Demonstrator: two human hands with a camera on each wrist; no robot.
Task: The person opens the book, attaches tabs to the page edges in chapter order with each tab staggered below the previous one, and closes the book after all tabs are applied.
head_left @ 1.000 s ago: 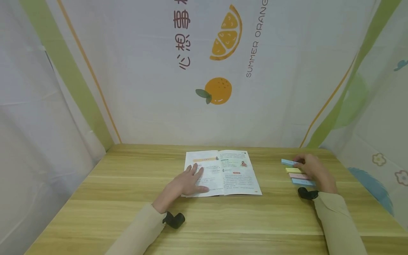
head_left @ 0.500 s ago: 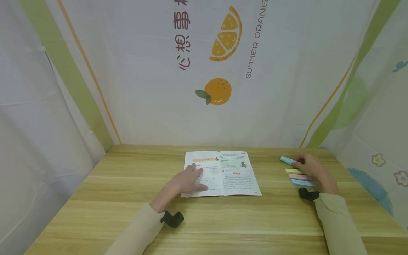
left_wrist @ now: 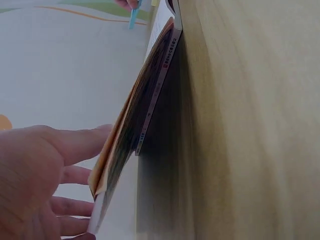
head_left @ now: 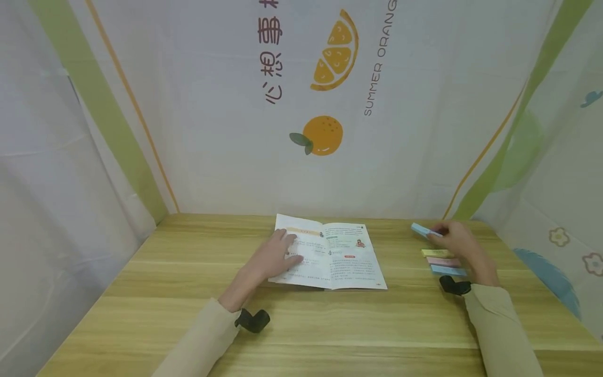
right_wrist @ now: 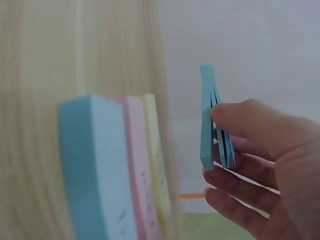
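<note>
An open book (head_left: 354,264) lies on the wooden table, its left half raised off the surface. My left hand (head_left: 269,257) holds that raised half by its outer side. In the left wrist view the thumb (left_wrist: 82,144) lies against the pages, with the other fingers partly hidden behind the edge. My right hand (head_left: 460,245) pinches a slim blue sticky note pad (right_wrist: 206,117) between thumb and fingers, and its strips spread apart slightly. Just nearer the person lie a yellow pad (head_left: 434,253), a pink pad (head_left: 443,261) and a second blue pad (head_left: 448,270) in a row.
The wooden table (head_left: 198,324) ends at the back against a white curtain (head_left: 226,173) printed with oranges. More curtain hangs along the left and right sides. A black camera mount sits on each wrist.
The left half of the book has risen off the table as my left hand shifted to its outer side. My right hand has lifted the blue sticky note pad away from the row.
</note>
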